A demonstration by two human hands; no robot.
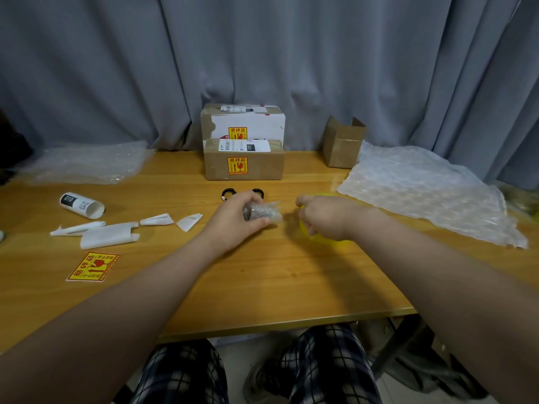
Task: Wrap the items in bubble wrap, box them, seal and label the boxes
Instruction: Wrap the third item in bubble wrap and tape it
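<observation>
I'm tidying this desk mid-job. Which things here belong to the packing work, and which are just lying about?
In the job: wrapped bundle in the left hand; yellow roll under the right hand; bubble wrap sheet; open box; black rings; fragile sticker; label roll.
Lying about: white paper scraps; two sealed boxes, already labelled.

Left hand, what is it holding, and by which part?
The left hand grips a bubble-wrapped bundle round its left end; the other end sticks out.

Yellow roll (338,243) mostly behind the right hand (326,217) (dark wrapped item (258,212) indistinct)
</observation>
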